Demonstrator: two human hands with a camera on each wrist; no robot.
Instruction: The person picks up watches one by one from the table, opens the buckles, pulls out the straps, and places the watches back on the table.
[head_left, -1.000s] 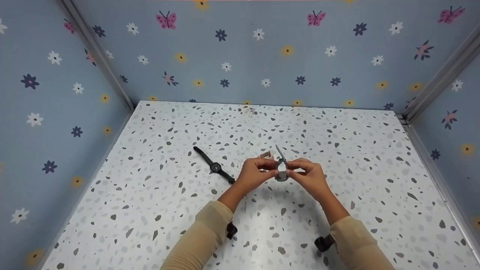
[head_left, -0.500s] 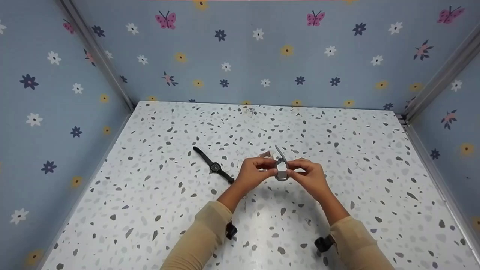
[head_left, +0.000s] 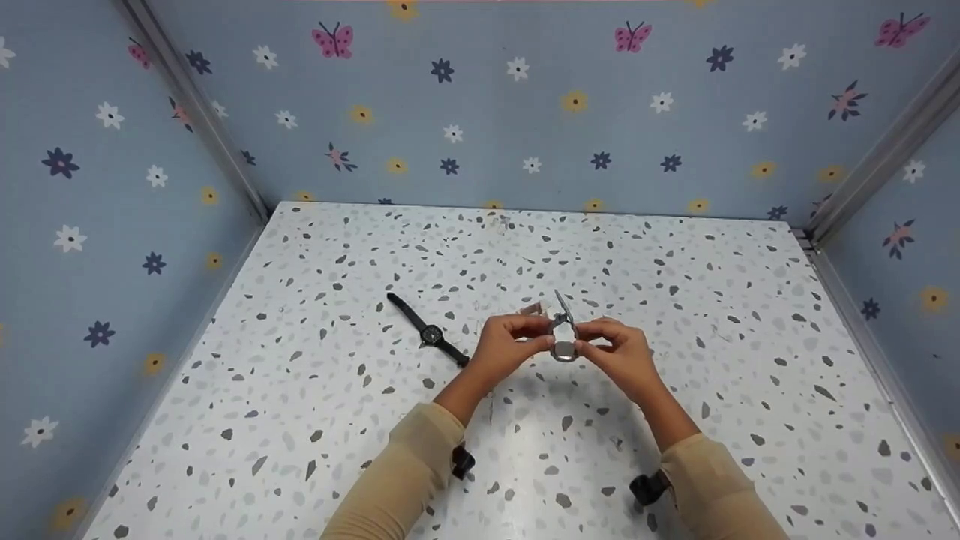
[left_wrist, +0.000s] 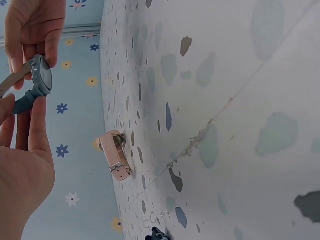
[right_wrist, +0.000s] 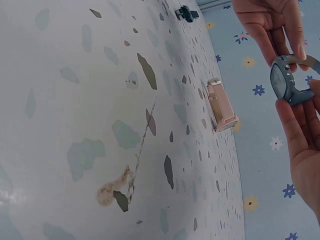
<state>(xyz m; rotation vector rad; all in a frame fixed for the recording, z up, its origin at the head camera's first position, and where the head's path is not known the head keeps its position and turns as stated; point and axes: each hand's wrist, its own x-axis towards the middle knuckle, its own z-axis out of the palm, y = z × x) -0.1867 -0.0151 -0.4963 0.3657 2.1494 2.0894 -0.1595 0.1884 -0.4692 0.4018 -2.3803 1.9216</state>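
Between both hands, a grey-blue wristwatch is raised over the table. Its round face shows in the right wrist view. The left hand pinches one side of the watch with thumb and fingers, while the right hand pinches the other. A loose strap end sticks up and away from the person. Beyond the left hand stands a pink-strapped watch on the table, mostly hidden in the head view. A black wristwatch lies stretched out left of the left hand, one strap end by its wrist.
A white speckled table spreads beneath the hands. Blue flowered panels stand behind it and along both sides, joined by metal corner posts. Black wrist devices jut inward from the beige sleeves.
Both hands stay in place and keep hold of the grey-blue wristwatch. The watch has tilted slightly, and its upright strap end has shifted a little to the right.
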